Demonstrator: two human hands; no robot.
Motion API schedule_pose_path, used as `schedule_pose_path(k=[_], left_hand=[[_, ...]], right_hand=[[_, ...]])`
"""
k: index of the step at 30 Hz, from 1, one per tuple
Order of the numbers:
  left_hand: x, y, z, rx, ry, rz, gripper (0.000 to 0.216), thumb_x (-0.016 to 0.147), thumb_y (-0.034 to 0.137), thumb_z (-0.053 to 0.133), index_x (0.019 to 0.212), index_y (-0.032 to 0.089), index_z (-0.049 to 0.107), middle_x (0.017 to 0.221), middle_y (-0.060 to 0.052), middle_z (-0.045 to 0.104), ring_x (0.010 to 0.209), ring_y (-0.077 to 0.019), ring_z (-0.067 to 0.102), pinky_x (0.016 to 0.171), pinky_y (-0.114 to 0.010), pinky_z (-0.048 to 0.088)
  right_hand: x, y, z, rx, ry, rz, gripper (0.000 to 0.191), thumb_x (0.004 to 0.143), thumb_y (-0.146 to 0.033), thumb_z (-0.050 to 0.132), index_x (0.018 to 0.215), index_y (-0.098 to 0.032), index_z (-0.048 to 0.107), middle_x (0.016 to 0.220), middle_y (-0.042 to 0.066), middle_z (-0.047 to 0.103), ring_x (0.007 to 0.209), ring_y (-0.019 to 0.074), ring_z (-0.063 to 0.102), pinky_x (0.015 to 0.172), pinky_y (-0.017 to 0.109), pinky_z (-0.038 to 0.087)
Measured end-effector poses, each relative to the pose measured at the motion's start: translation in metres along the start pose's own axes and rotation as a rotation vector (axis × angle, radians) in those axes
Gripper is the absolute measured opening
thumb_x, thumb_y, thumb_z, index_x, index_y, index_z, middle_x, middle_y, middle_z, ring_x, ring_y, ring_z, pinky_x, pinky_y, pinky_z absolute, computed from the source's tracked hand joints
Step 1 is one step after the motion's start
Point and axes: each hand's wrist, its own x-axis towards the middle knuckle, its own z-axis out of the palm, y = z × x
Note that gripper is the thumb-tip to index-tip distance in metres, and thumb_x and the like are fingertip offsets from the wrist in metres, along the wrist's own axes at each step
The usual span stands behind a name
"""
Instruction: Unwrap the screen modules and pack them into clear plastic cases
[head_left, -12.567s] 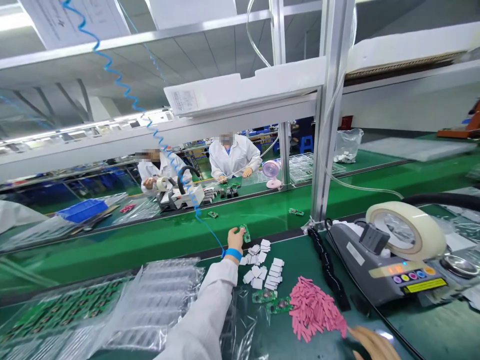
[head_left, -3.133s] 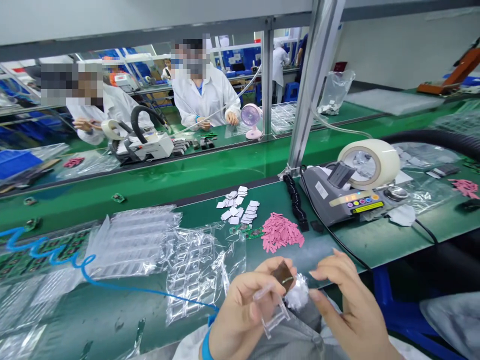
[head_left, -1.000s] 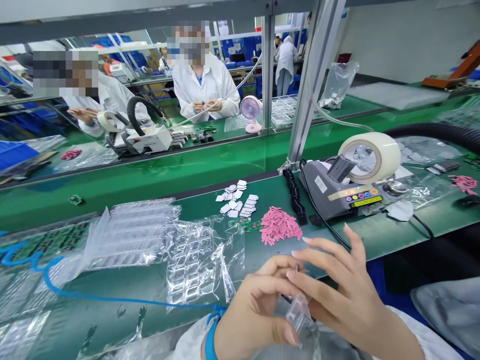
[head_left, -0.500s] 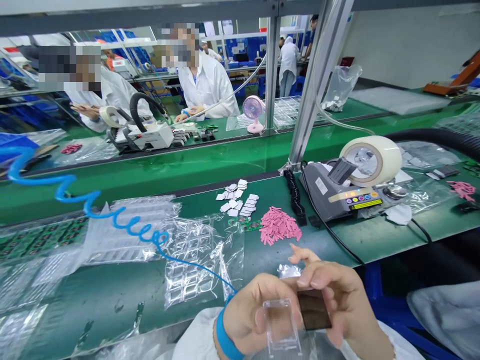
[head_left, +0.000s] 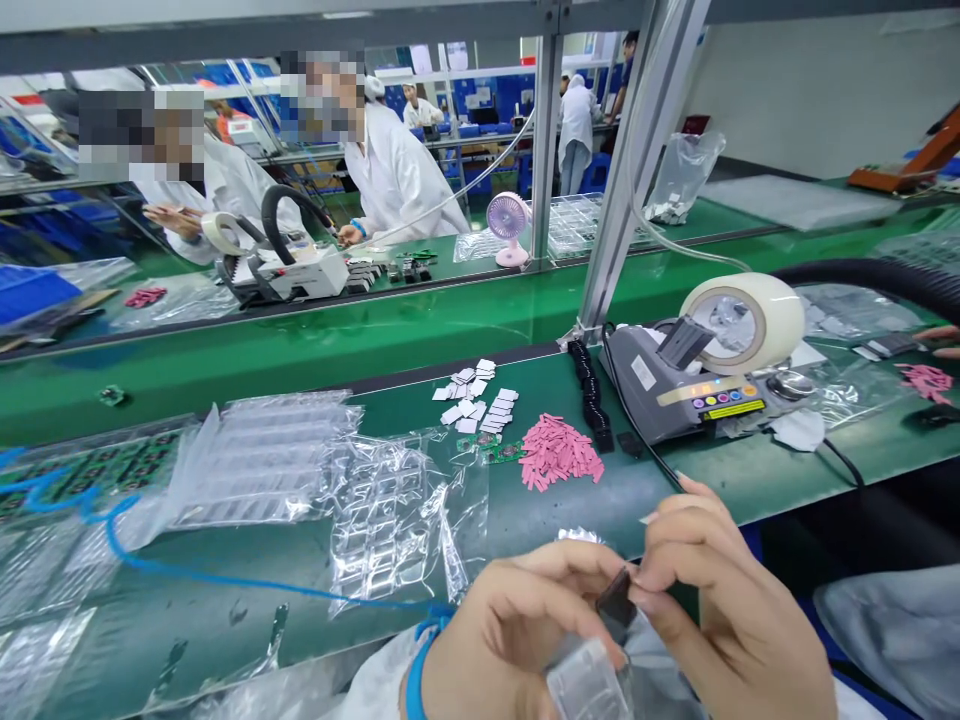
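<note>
My left hand [head_left: 510, 640], with a blue band at its wrist, is closed around a clear plastic frame [head_left: 589, 685] low in the view. A small dark flat panel [head_left: 616, 605] is tilted between my two hands. My right hand [head_left: 720, 610] pinches the panel's upper edge between thumb and fingertips. The left fingers reach up against the panel's left side. Just beyond my hands, a clear plastic packet [head_left: 580, 536] is partly hidden by the left fingers.
Pink strips [head_left: 559, 452] lie heaped on the green bench, with white pieces [head_left: 476, 395] behind and green circuit boards [head_left: 491, 447] alongside. A tape dispenser [head_left: 705, 375] stands right. Clear plastic trays [head_left: 382, 525] lie left. A blue coiled cord [head_left: 187, 575] runs to my wrist.
The dark panel has turned edge-up, and my right hand now pinches its top. The clear frame is lower and tilted. The blue cord has swung down. A co-worker across the bench leans left.
</note>
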Motion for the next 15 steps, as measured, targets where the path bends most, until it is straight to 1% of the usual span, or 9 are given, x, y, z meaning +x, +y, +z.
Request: schedule_pose_path(k=[2,4,7,10,15], left_hand=[[-0.0009,-0.0005,-0.0013,0.063,-0.013,0.044,0.031,0.068,0.043,0.070,0.093,0.025,0.074,0.119,-0.010,0.057,0.112,-0.0282,0.053,0.103,-0.044,0.035],[-0.0023,-0.0004,-0.0029,0.144,-0.031,0.029,0.031,0.069,0.043,0.069,0.095,0.025,0.074,0.122,-0.012,0.056,0.115,-0.0313,0.052,0.103,-0.047,0.035],[-0.0048,0.0015,-0.0046,0.239,-0.039,0.009,0.033,0.069,0.044,0.069,0.098,0.028,0.073,0.123,-0.011,0.055,0.116,-0.0324,0.052,0.102,-0.047,0.037],[-0.0067,0.0039,-0.0047,0.316,-0.053,0.017,0.033,0.071,0.041,0.068,0.102,0.030,0.071,0.124,-0.010,0.054,0.114,-0.0313,0.053,0.102,-0.046,0.037],[-0.0076,0.0055,-0.0048,0.394,-0.055,0.032,0.033,0.071,0.043,0.067,0.102,0.031,0.070,0.123,-0.008,0.055,0.109,-0.0248,0.056,0.099,-0.037,0.040]], right_hand=[[-0.0010,-0.0020,0.0000,-0.102,0.000,-0.024,0.012,0.085,-0.016,0.052,0.075,-0.023,0.050,0.067,-0.004,0.054,0.071,0.0140,0.053,0.102,0.036,0.023],[-0.0028,-0.0024,0.0009,-0.137,0.004,-0.035,0.012,0.086,-0.017,0.050,0.075,-0.023,0.049,0.067,-0.003,0.054,0.073,0.0153,0.052,0.102,0.038,0.022],[-0.0037,-0.0028,0.0012,-0.175,-0.003,-0.052,0.012,0.086,-0.016,0.049,0.075,-0.023,0.049,0.066,-0.002,0.055,0.072,0.0163,0.051,0.101,0.039,0.023],[-0.0018,-0.0042,-0.0001,-0.214,-0.010,-0.073,0.014,0.086,-0.015,0.048,0.075,-0.023,0.049,0.064,-0.002,0.055,0.070,0.0161,0.050,0.100,0.038,0.023],[-0.0007,-0.0046,0.0002,-0.223,-0.027,-0.064,0.015,0.086,-0.014,0.047,0.074,-0.023,0.049,0.065,-0.002,0.056,0.070,0.0160,0.051,0.100,0.038,0.023]])
